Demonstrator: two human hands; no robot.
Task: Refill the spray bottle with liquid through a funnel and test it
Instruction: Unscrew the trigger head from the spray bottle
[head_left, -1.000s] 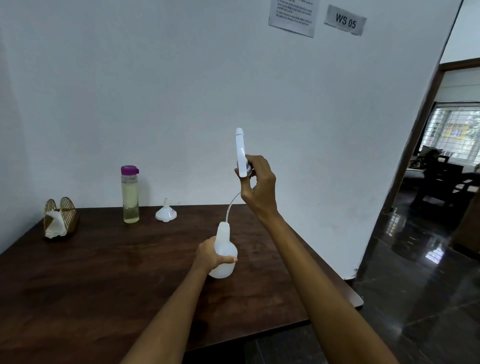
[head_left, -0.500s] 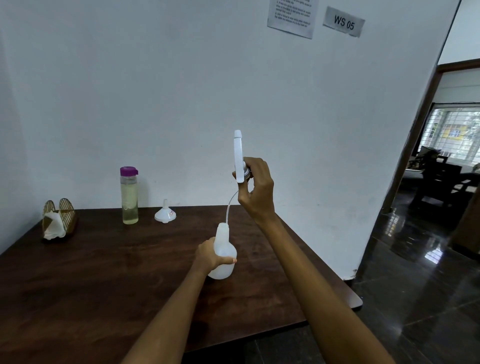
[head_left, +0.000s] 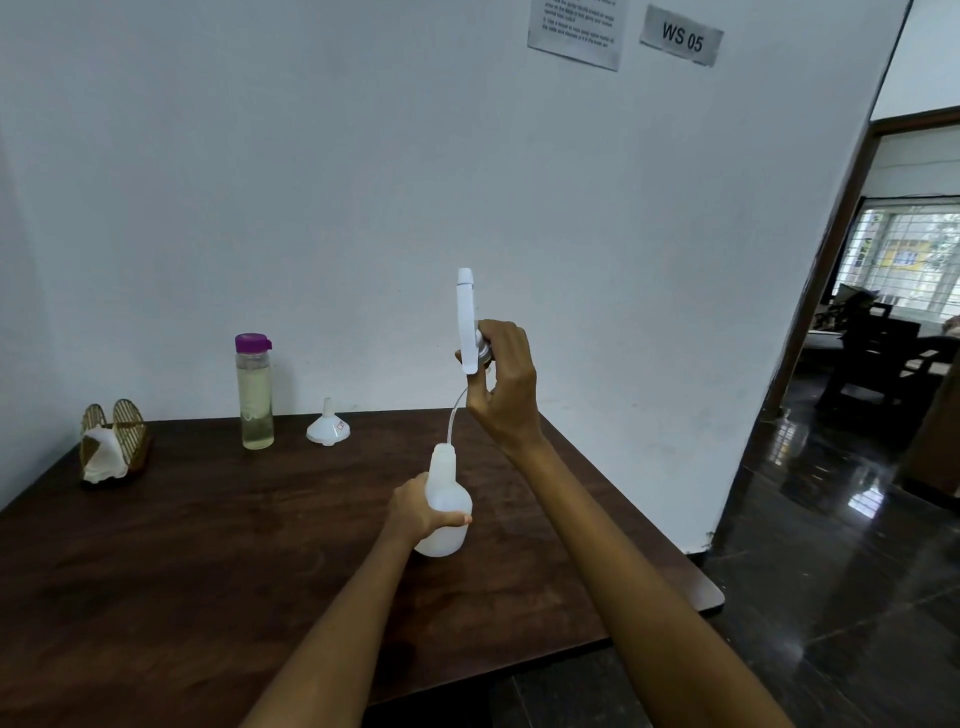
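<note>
1. The right hand (head_left: 504, 384) is raised above the table, its grip pinched around the collar of the spray head (head_left: 466, 322), which stands upright with its nozzle end pointing up.
2. A thin clear tube (head_left: 453, 418) curves down from the spray head into the open neck of the spray bottle (head_left: 444, 506).
3. The left hand (head_left: 418, 512) has its grip wrapped around the bottle's round body, thumb across the front; the bottle stands upright on the dark wooden table (head_left: 208, 545).
4. Near the wall, a white funnel (head_left: 328, 425) sits mouth-down on the table.
5. Just left of it stands a clear bottle with a purple cap (head_left: 254, 392), holding pale yellowish liquid.
6. At the far left corner sits a napkin holder (head_left: 113, 441) with white napkins.
</note>
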